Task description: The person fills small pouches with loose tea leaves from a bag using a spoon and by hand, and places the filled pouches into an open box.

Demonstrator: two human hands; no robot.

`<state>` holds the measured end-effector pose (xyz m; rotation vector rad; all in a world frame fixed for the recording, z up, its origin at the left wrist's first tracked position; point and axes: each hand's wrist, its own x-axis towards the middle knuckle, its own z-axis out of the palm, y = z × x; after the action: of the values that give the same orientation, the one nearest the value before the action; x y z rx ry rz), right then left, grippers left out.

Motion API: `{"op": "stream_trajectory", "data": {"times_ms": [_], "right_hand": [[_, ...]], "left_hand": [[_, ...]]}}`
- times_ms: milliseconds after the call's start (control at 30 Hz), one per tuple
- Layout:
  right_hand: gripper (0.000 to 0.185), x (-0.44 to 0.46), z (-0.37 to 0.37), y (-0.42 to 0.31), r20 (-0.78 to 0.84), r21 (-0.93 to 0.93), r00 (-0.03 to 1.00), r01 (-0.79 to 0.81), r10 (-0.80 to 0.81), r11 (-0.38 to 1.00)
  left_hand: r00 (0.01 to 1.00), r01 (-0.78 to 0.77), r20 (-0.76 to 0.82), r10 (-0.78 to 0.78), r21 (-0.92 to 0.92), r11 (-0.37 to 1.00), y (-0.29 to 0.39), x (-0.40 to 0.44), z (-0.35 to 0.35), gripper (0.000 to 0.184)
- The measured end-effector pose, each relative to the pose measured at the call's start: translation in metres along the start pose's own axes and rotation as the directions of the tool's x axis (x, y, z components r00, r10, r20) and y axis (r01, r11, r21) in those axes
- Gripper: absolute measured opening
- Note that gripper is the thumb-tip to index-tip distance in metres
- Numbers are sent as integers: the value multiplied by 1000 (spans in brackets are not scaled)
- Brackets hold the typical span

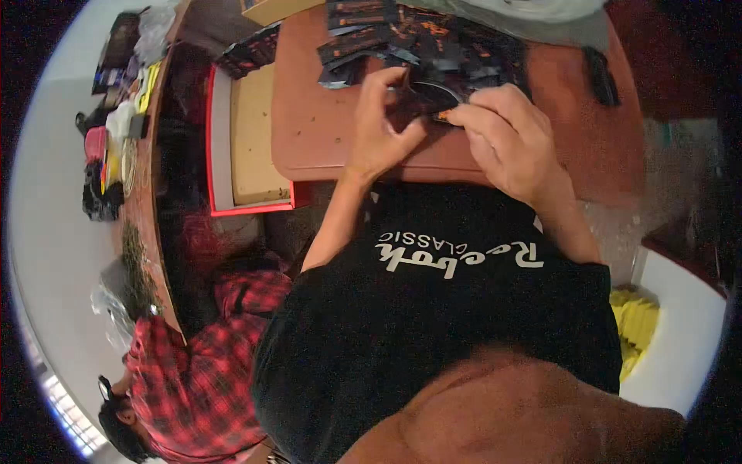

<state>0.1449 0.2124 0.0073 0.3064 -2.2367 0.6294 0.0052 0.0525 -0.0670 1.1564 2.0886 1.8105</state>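
Observation:
Over the near part of the brown table, a small dark packet (433,95) is between my hands, its curved edge catching light. My left hand (382,131) is curled in a C shape, with forefinger and thumb at the packet's left side. Closed in a pinch, my right hand (506,138) grips the packet's right end, where a bit of orange shows. Just beyond my fingers lies a heap of black packets (359,54) with orange print, partly hidden by my hands. What the packet contains cannot be made out.
Left of the brown table (317,147) stands an open red-edged box (243,147). A black object (601,76) and a clear plastic bag (556,19) are at the right. A person in a checked shirt (201,387) sits lower left, near a cluttered shelf (143,170).

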Motion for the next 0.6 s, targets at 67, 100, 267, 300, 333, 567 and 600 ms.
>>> {"op": "stream_trajectory", "data": {"times_ms": [67,100,267,300,333,567,600], "right_hand": [[32,2,0,1,-7,0,1000,18,-18,1000],[32,2,-1,3,-10,-2,1000,25,-25,1000],[25,-3,-11,8,-134,-41,991,-29,24,999],[21,-5,-12,12,-174,-40,983,-60,52,997],[17,-7,-14,17,-213,-37,974,-90,80,995],[17,-60,-25,61,-320,556,611,-497,724,666],[18,-71,-27,69,-334,596,567,-492,753,635]], "left_hand": [[1000,5,4,-6,15,1000,-4,1,0,60],[1000,9,8,-9,21,1000,-5,1,-1,61],[992,-97,-69,108,156,983,-6,8,-18,63],[992,-70,-95,83,136,988,-4,7,-26,62],[991,-45,-120,58,114,992,-3,7,-34,61],[900,123,-417,-123,-27,992,-11,19,-140,48],[888,119,-443,-122,-35,992,-25,23,-161,47]]}}
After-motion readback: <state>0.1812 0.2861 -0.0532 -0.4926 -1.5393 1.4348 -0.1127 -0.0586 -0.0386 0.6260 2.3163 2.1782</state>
